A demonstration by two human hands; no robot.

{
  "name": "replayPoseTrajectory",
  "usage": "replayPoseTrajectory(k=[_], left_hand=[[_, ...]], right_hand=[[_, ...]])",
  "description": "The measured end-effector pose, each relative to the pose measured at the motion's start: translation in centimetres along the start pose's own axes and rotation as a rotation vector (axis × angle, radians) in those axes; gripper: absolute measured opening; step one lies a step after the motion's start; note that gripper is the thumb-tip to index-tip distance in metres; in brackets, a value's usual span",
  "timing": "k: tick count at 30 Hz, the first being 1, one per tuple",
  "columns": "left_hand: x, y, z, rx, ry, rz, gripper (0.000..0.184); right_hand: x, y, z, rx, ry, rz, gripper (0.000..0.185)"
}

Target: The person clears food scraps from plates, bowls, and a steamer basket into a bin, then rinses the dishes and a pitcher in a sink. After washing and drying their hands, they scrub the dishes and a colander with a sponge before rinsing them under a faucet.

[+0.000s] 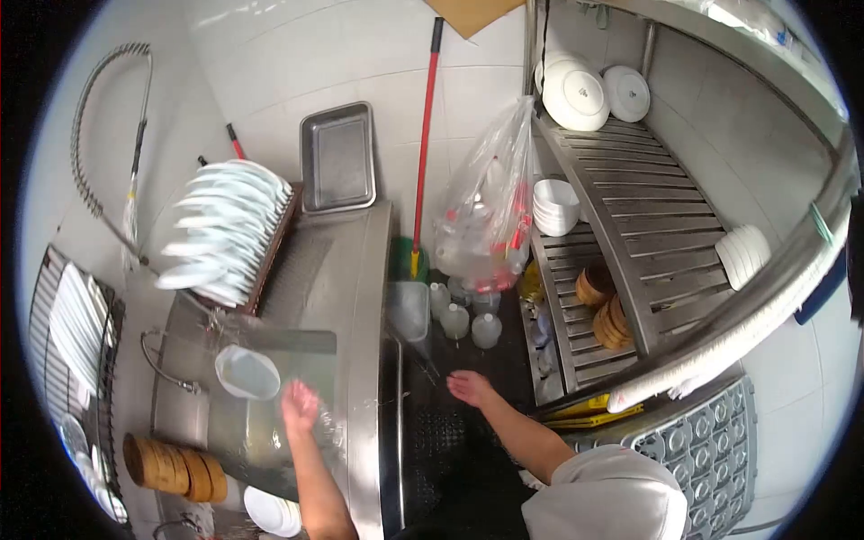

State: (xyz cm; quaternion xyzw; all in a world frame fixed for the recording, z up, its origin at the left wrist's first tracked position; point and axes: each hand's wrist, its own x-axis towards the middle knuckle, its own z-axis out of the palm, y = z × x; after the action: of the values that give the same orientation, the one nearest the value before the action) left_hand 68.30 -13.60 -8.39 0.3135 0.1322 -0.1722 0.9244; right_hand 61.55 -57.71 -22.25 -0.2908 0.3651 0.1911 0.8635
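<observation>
Over the right side of the water-filled sink (pixel 346 382) is my left hand (pixel 301 407), blurred, with its fingers bunched; whether it holds anything cannot be made out. A white oval dish (pixel 247 373) lies in the sink just left of that hand, with a small gap between them. My right hand (pixel 470 387) is out over the dark floor, right of the steel counter (pixel 367 297). Its fingers are apart and nothing is in them. Beyond this hand stand several translucent plastic jugs (pixel 486 331).
A rack of white plates (pixel 225 234) stands behind the sink, near a metal tray (pixel 338 157). Bamboo steamers (pixel 175 468) sit at the near left. Right are steel shelves (pixel 648 198), a hanging clear bag (pixel 486 216) and a grey crate (pixel 706 450).
</observation>
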Motion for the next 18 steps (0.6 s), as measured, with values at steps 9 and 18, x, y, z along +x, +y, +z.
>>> replayPoseTrajectory(k=[9,18], left_hand=[[17.1,-13.6,30.3,1.164,-0.117,0.413,0.045],[13.6,-22.9,41.2,0.988,-0.149,0.159,0.068]], right_hand=[[5.6,-17.8,24.7,0.193,-0.765,-0.246,0.024],[8.8,-33.0,24.9,0.411,-0.262,-0.484,0.029]])
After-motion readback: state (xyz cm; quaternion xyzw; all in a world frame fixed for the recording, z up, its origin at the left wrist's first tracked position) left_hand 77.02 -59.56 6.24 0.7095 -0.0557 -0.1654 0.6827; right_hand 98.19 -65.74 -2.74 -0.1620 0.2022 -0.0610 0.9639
